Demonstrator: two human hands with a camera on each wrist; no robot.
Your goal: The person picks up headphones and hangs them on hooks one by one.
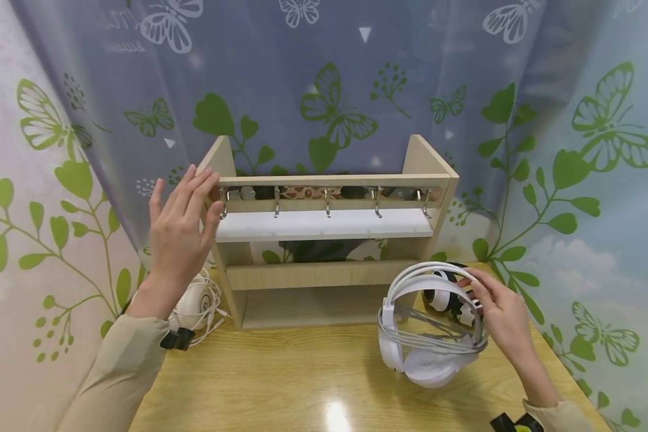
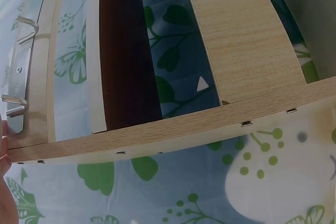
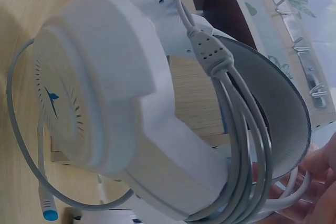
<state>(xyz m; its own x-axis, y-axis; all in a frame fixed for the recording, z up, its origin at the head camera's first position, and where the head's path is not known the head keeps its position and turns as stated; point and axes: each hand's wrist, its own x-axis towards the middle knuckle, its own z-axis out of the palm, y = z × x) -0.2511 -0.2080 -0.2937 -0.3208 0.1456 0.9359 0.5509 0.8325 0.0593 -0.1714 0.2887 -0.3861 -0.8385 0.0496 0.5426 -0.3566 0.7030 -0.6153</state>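
White over-ear headphones (image 1: 391, 348), their grey cable wound round the band, hang from my right hand (image 1: 502, 309) above the table's right side. The right wrist view shows one ear cup of the headphones (image 3: 105, 77) close up, with fingers (image 3: 320, 161) curled at the headband. My left hand (image 1: 180, 231) rests with extended fingers against the upper left corner of a wooden rack (image 1: 324, 276). A row of metal hooks (image 1: 327, 204) runs along the rack's top rail; none holds anything. In the left wrist view only a sliver of that hand (image 2: 4, 182) appears beside the rack.
Another white headset (image 1: 194, 306) with a bundled cable lies left of the rack. Black-and-white headphones (image 1: 443, 299) stand at its right, partly behind the held pair. A wooden table (image 1: 281, 378) carries everything, with a butterfly-patterned curtain (image 1: 389, 72) behind.
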